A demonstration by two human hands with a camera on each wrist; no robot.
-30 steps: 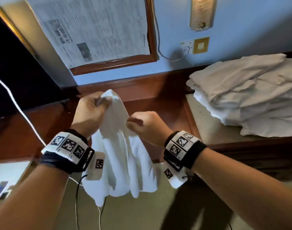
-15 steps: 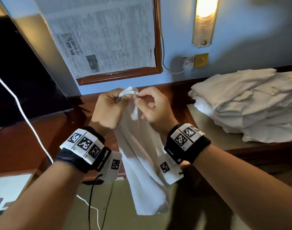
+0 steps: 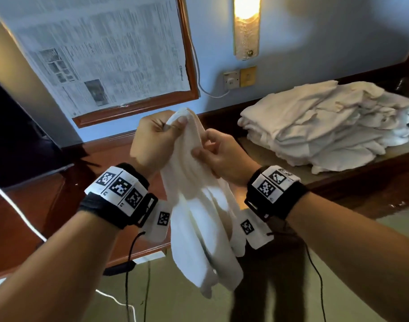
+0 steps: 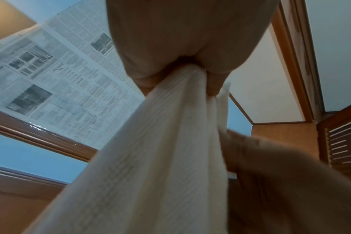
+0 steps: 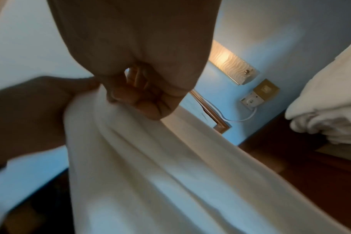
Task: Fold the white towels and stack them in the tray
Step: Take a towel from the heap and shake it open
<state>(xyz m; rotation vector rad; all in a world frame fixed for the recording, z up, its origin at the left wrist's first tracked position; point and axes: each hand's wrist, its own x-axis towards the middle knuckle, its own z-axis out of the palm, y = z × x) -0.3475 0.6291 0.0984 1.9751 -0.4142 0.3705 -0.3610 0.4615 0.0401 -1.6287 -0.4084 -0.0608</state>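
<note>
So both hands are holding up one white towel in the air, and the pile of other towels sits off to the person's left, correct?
Almost. Both hands, the left hand and the right hand, do hold the white towel up, but the pile of towels lies to the person's right, as the head view shows.
</note>
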